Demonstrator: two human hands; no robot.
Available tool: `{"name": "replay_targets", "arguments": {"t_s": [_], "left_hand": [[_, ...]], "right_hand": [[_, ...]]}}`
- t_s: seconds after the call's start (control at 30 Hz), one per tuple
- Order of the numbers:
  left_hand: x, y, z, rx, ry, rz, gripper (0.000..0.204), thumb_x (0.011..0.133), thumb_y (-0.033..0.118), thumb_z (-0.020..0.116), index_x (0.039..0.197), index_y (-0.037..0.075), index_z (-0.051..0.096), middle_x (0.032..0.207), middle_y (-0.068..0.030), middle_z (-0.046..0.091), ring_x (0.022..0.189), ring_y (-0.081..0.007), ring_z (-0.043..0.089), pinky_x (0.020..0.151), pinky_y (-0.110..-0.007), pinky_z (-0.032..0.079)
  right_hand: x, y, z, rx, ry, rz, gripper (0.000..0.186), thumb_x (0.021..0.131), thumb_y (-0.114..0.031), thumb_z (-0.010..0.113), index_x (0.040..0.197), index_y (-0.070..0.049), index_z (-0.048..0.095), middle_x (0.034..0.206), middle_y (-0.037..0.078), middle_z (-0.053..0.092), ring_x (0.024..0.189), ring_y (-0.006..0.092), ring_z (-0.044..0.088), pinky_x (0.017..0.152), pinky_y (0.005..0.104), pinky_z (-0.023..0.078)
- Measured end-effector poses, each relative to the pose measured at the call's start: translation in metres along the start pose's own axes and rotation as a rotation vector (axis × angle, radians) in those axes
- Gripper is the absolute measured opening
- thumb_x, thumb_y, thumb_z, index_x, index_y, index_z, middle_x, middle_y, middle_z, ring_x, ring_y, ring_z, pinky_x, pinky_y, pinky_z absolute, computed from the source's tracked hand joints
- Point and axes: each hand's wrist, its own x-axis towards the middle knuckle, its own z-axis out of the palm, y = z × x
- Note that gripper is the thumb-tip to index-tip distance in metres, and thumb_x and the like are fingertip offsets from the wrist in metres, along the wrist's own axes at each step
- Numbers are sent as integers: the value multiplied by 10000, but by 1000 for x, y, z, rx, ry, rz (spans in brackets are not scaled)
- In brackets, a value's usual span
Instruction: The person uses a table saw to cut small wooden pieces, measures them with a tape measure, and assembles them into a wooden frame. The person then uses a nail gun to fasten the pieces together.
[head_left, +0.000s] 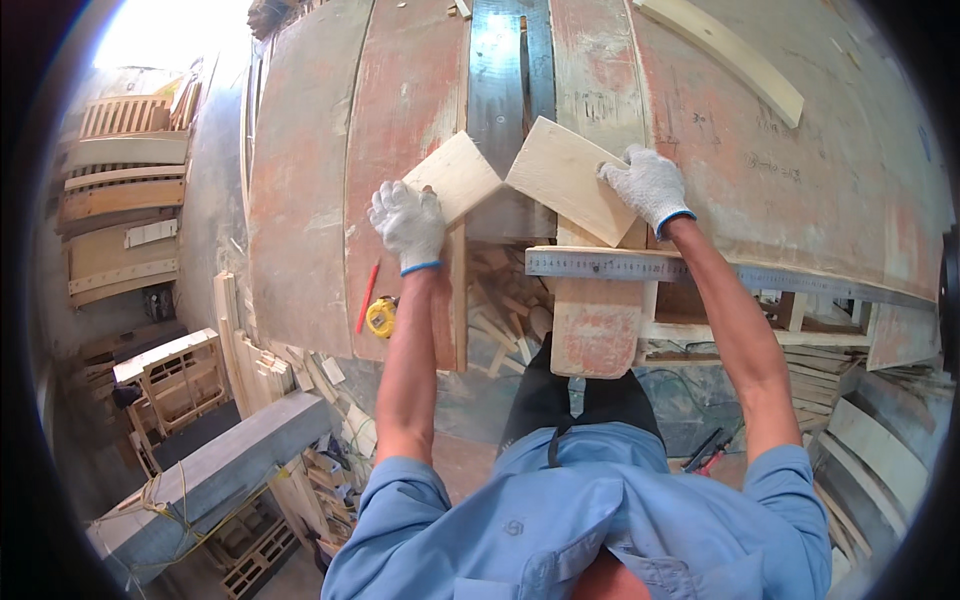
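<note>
Both my hands wear white knit gloves with blue cuffs. My left hand (408, 222) is closed at the lower left end of a pale wooden board (456, 176), its fingers partly hidden. A second pale board (570, 180) is tilted the other way, and my right hand (650, 188) grips its right edge. The two boards meet or nearly meet at a corner, forming a shallow V over the metal strip in the bench. Below my left hand lie a red pencil (368, 298) and a yellow tape measure (381, 317).
A long steel ruler (640, 264) lies across the near part of the worn plank bench (300, 190). A curved wooden piece (730, 55) rests at the far right. Offcuts fill the gap beneath the bench. A grey beam (220, 475) and stacked wooden parts (125, 180) stand left.
</note>
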Motion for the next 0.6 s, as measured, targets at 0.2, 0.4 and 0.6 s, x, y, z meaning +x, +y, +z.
{"name": "replay_targets", "arguments": {"t_s": [0.2,0.4,0.6], "left_hand": [[0,-11,-38,-51,-315,319,797,901,427,792,1575,81,542,1639,-262,478,1547,-490,394,1260,-667,276],[37,-19,-36,-26,-421,469,894,849,487,813,1607,110,524,1667,-279,440,1538,-518,393,1243,-684,288],[90,7,-22,-19,-452,541,867,853,487,804,1600,129,549,1623,-258,479,1492,-437,432,1179,-579,378]], "right_hand": [[-6,7,-12,213,-22,83,585,970,-648,694,959,-70,779,966,251,759,966,457,736,836,548,560],[29,41,15,205,99,3,617,1011,-658,641,937,-62,784,980,249,752,976,470,720,825,550,552],[58,45,-5,151,106,62,640,1009,-679,625,957,-62,786,1042,256,753,1010,479,711,860,546,553]]}}
